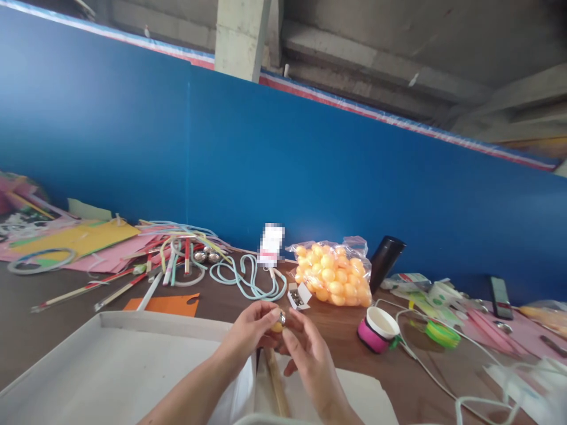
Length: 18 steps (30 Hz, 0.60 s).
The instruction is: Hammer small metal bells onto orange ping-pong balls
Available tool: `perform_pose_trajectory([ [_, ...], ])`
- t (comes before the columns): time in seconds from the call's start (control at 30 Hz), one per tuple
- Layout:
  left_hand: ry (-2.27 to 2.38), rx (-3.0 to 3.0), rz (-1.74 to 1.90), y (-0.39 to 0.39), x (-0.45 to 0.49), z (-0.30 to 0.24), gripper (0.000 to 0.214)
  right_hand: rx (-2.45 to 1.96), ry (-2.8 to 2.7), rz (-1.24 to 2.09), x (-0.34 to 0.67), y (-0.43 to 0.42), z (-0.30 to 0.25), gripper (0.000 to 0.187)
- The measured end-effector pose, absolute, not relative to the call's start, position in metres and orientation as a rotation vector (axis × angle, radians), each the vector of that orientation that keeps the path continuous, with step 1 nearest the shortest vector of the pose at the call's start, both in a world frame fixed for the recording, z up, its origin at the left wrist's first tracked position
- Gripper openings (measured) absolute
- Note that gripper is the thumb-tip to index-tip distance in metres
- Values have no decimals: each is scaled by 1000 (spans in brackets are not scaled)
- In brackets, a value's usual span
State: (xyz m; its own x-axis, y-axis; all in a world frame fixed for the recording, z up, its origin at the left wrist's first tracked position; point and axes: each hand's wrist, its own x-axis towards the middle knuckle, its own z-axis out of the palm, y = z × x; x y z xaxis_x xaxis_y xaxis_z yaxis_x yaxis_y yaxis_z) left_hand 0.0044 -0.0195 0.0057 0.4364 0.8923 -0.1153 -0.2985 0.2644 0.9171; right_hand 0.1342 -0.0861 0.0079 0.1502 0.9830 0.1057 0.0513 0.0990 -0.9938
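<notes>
In front of me, my left hand [254, 327] pinches a small shiny gold-and-silver round piece [279, 323] between thumb and fingers; its exact kind is too small to tell. My right hand [308, 348] sits just to the right, fingers curved and apart around the piece. Whether its fingertips touch the piece I cannot tell. Right behind the hands stands a small open white box [303, 293] with several tiny metallic bits in it. Below them lies a wooden stick [275, 383] beside a shallow white tray [133, 366].
A clear bag of orange balls [334, 277] lies behind, with a black cylinder [386, 260] beside it. Right stands a cup with a pink band [374, 336]. Light-blue cord [248, 283], silver balls [208, 255] and coloured sheets [88, 242] lie left. A blue partition [310, 159] rises behind.
</notes>
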Motion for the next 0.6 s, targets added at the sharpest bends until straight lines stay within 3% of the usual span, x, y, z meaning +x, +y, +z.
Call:
perform_pose_trajectory([
  [0.2,664,1050,883,-23,6,5,33,-1157,-1153,1032,131,-79,5,37],
  [0.6,643,1105,910,-25,8,5,34,-1100,-1009,1143,128,-74,-2,37],
])
